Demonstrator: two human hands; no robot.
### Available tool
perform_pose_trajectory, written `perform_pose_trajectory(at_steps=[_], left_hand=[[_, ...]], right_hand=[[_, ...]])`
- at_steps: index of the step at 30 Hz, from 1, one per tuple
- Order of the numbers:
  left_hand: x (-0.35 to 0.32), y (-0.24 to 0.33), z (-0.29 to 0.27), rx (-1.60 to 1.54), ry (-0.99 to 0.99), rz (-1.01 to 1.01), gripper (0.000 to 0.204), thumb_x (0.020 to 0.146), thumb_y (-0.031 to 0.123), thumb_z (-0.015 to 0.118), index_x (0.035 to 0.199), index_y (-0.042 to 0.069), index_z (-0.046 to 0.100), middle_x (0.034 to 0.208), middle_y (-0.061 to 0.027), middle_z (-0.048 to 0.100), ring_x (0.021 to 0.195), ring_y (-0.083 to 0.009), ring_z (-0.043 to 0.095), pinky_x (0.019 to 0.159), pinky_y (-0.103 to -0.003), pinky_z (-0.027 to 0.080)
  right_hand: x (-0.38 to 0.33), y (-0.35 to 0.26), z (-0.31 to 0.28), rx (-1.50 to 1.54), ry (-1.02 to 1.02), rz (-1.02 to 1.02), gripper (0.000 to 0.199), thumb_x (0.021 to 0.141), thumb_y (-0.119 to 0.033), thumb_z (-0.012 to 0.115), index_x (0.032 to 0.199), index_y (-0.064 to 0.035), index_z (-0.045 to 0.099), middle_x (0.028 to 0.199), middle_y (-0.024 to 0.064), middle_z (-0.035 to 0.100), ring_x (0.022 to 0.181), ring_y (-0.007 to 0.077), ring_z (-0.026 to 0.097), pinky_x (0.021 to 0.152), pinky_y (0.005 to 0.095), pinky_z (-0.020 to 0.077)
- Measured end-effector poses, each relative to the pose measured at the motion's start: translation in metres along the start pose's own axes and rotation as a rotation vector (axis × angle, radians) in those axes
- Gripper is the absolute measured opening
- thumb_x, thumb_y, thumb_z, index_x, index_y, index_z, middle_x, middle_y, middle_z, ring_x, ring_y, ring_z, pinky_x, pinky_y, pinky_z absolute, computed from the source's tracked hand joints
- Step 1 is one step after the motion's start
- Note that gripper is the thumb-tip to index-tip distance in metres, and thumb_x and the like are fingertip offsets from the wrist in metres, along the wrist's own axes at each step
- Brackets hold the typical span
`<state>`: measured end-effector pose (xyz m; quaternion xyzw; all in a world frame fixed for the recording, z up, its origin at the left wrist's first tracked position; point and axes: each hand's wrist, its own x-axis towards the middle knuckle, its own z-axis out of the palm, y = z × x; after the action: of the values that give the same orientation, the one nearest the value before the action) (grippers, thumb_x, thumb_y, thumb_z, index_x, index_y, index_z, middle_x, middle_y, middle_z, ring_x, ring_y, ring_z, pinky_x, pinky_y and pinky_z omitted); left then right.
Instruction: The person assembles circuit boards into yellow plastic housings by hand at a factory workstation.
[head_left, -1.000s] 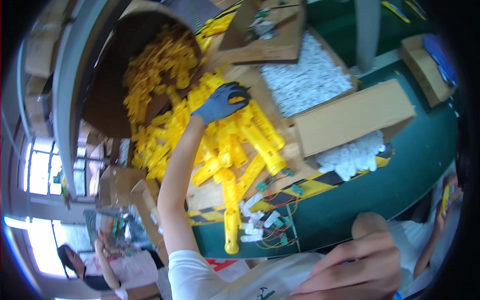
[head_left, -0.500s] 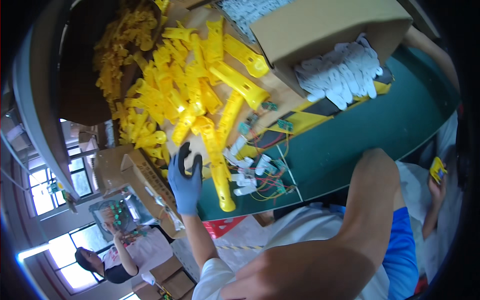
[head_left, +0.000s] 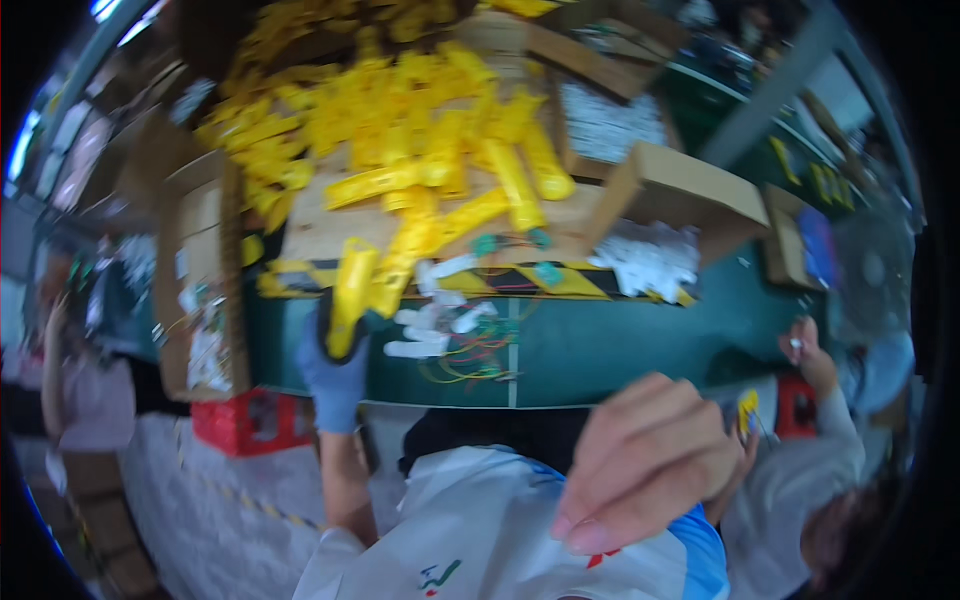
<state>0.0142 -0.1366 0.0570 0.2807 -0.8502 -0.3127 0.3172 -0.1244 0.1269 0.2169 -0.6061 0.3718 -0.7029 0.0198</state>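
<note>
Green bench (head_left: pixel 595 350); carton (head_left: pixel 695 190): white pieces (head_left: pixel 650 262); left fingers (head_left: pixel 324 326) wrapped round yellow shell (head_left: pixel 351 288); right fingers (head_left: pixel 625 465) curled, hold unclear

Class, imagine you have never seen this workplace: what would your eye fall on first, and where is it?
The heap of bright yellow parts stands out first, filling the upper left and upper middle of the picture. Below it, the gloved left hand grips one upright yellow piece over the green table. The bare right hand looms large right of centre, fingers curled.
</note>
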Motion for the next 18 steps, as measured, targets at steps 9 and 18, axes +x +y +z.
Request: perform_pose_trajectory(at_steps=[9, 18], left_hand=[[-0.042, 0.023, 0.046, -0.808, -0.144, -0.286, 0.045, 0.104, 0.033, 0.038, 0.134, 0.0, 0.046, 0.108, -0.0149, 0.062, 0.09, -0.023, 0.063, 0.078, -0.033, 0.051], [-0.073, 0.015, 0.042, -0.996, -0.163, -0.247, 0.048, 0.1, 0.044, 0.045, 0.126, 0.004, 0.05, 0.108, -0.0135, 0.061, 0.086, -0.0231, 0.062, 0.072, -0.035, 0.051]], right_hand=[[0.009, -0.018, 0.028, 0.015, -0.119, -0.127, 0.005, 0.091, -0.003, 0.058, 0.089, -0.003, 0.063, 0.096, 0.0132, 0.071, 0.066, 0.026, 0.069, 0.05, 0.0271, 0.0525], [-0.125, 0.071, -0.015, -0.836, 0.336, 0.858, 0.024, 0.087, -0.012, 0.067, 0.109, -0.0026, 0.069, 0.097, 0.0092, 0.071, 0.083, 0.014, 0.067, 0.072, 0.028, 0.0525]])
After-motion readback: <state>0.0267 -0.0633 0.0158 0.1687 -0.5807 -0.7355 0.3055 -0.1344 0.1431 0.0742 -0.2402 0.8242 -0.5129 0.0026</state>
